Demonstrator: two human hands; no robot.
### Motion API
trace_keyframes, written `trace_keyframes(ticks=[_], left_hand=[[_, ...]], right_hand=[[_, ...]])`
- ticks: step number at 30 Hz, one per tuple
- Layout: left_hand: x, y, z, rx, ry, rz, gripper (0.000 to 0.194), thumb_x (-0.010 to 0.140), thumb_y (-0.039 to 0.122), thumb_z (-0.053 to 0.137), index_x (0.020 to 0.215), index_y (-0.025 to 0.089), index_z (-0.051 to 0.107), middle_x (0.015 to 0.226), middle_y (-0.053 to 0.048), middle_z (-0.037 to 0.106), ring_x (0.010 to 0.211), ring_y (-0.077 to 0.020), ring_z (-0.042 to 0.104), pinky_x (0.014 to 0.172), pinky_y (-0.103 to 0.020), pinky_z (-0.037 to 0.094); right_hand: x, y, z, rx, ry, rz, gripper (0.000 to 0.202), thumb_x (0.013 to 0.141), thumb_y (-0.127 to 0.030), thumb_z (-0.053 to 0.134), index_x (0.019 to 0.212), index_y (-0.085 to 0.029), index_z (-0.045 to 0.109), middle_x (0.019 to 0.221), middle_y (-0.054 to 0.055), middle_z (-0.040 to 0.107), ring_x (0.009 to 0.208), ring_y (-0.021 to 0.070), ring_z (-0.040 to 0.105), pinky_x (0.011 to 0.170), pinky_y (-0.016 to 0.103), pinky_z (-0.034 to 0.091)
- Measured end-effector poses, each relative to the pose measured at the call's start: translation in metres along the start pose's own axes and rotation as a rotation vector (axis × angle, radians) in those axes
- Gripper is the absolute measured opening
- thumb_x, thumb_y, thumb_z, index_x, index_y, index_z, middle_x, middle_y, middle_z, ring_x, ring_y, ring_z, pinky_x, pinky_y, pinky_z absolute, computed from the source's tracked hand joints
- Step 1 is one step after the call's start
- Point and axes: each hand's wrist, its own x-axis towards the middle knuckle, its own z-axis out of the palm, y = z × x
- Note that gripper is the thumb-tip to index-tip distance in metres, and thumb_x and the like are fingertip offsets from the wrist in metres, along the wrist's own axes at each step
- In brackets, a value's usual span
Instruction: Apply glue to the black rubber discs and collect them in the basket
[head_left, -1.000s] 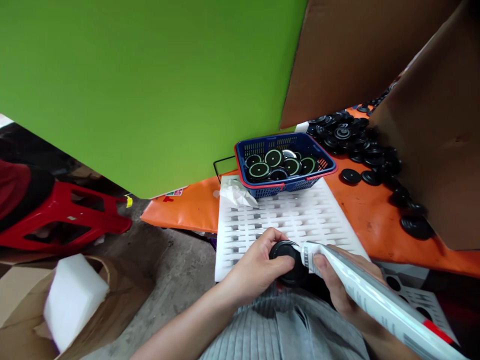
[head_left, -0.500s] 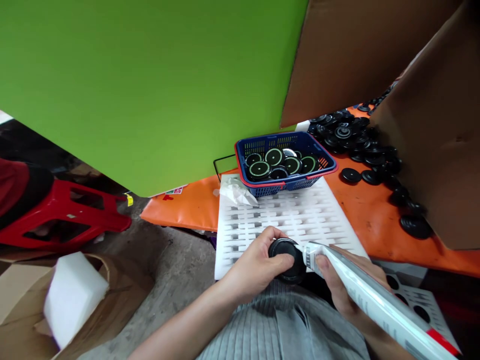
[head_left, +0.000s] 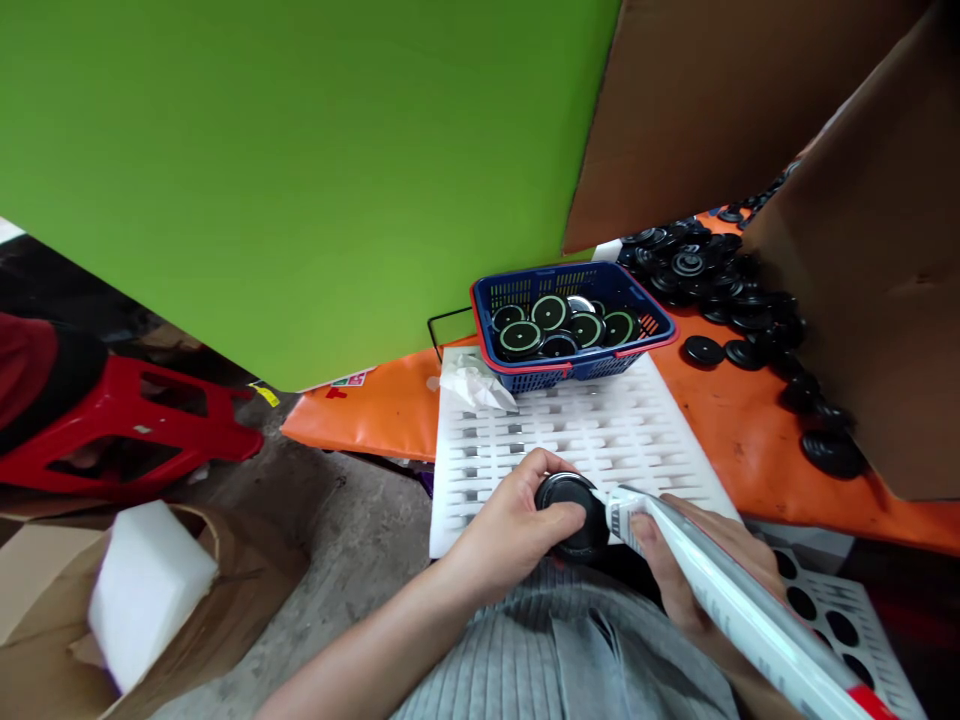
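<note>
My left hand [head_left: 517, 525] grips a round black disc [head_left: 579, 535], thumb across its face and fingers round the far rim. A long white tube [head_left: 731, 590] with a red end is held in my right hand [head_left: 675, 565]; its narrow nozzle meets the disc's right upper rim. Both hands are over the near edge of a white slotted foam board [head_left: 585, 425]. At the board's far end stands a blue basket [head_left: 566, 372] with red trim, holding several black discs with pale green rings [head_left: 519, 337].
Crumpled white tissue [head_left: 476, 383] lies beside the basket. Black discs [head_left: 705, 290] are heaped on the orange surface [head_left: 697, 395]. A green panel [head_left: 300, 180] and cardboard [head_left: 870, 300] rise behind. Left are a red stool [head_left: 150, 425] and a carton [head_left: 247, 570] with white foam.
The tube's rear end has swung slightly down and left. My left hand and the disc have shifted very slightly; both holds are unchanged.
</note>
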Motion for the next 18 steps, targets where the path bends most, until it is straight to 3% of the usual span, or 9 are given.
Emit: trace_keyframes(ticks=[7, 10, 14, 18], left_hand=[[0.0, 0.0, 0.002, -0.013, 0.0, 0.029, 0.031, 0.076, 0.018, 0.061, 0.107, 0.019, 0.059, 0.086, 0.001, 0.059, 0.073, -0.0108, 0.052, 0.065, -0.022, 0.045], [0.001, 0.001, 0.002, -0.029, -0.002, 0.061, 0.025, 0.075, 0.017, 0.063, 0.1, 0.017, 0.061, 0.085, 0.0, 0.06, 0.075, -0.0111, 0.053, 0.069, -0.022, 0.045], [0.001, -0.001, 0.003, -0.047, 0.021, 0.04, 0.023, 0.074, 0.016, 0.065, 0.095, 0.019, 0.055, 0.08, 0.003, 0.06, 0.07, -0.0108, 0.056, 0.065, -0.022, 0.045], [0.002, 0.0, 0.006, -0.201, -0.059, -0.035, 0.029, 0.077, 0.022, 0.064, 0.102, 0.021, 0.049, 0.077, 0.001, 0.064, 0.064, -0.0154, 0.065, 0.064, -0.029, 0.052]], right_hand=[[-0.006, 0.004, 0.0, -0.021, 0.026, -0.047, 0.024, 0.076, 0.001, 0.065, 0.075, -0.021, 0.056, 0.059, -0.001, 0.062, 0.053, 0.0191, 0.066, 0.048, 0.03, 0.05], [-0.01, 0.004, 0.0, -0.036, 0.013, -0.028, 0.022, 0.078, -0.001, 0.064, 0.076, -0.021, 0.056, 0.06, -0.002, 0.062, 0.054, 0.0177, 0.064, 0.051, 0.03, 0.05], [-0.017, 0.003, 0.001, -0.06, 0.023, -0.009, 0.019, 0.08, -0.003, 0.064, 0.08, -0.021, 0.058, 0.063, -0.001, 0.062, 0.058, 0.017, 0.064, 0.057, 0.03, 0.05], [-0.022, 0.005, 0.004, -0.058, 0.044, -0.028, 0.017, 0.081, -0.006, 0.062, 0.084, -0.022, 0.061, 0.063, -0.001, 0.063, 0.058, 0.0187, 0.063, 0.055, 0.032, 0.05]])
